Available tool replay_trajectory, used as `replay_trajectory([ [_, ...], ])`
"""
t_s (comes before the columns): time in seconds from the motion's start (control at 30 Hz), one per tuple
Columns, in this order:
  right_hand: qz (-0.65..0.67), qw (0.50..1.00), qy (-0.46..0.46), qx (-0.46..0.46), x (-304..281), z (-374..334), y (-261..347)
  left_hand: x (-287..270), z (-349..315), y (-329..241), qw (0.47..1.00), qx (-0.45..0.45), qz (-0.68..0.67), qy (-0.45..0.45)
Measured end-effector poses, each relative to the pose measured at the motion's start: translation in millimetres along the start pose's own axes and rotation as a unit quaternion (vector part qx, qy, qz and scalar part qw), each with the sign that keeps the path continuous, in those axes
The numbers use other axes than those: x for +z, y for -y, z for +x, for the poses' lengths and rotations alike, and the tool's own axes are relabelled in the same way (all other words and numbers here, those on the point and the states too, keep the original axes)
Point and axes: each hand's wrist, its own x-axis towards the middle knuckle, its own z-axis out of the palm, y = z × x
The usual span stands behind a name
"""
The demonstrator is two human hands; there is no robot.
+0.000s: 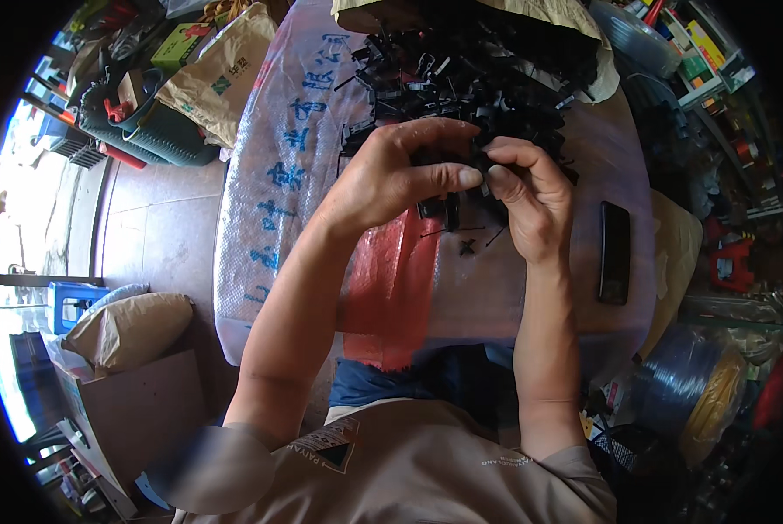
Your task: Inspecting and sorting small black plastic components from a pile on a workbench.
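My left hand (396, 170) and my right hand (536, 201) meet just in front of a heap of small black plastic parts (418, 87). Thumb and fingers of both are closed about a small dark part (481, 162) between the fingertips; its exact kind is hidden by the fingers. Below the left hand, more black pieces (440, 210) lie on the near edge of the heap. A tiny black cross-shaped piece (467, 247) rests by itself nearer to me. Everything lies on a whitish woven plastic sheet (575, 306) with blue lettering and a red band (391, 297).
A black phone (614, 253) lies at the right of the sheet. Open brown paper sacking (584, 52) surrounds the far side of the heap. On the left floor stand a cardboard box (142, 410) with a full sack (134, 332). Coiled clear tubing (684, 393) and shelves crowd the right.
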Motion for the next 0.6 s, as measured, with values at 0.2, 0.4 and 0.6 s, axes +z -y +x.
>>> replay_trajectory([
  [0.2, -0.022, 0.999, 0.012, -0.020, 4, 0, -4, 12, 2, 2, 0.997, 0.045, 0.060, -0.005],
  [0.4, 0.027, 0.997, 0.038, 0.055, -10, -1, 9, 8, 2, 10, 0.994, 0.044, 0.085, -0.045],
  [0.6, 0.027, 0.997, 0.072, 0.012, -4, -2, 15, 1, 1, 1, 0.994, -0.047, 0.065, -0.075],
])
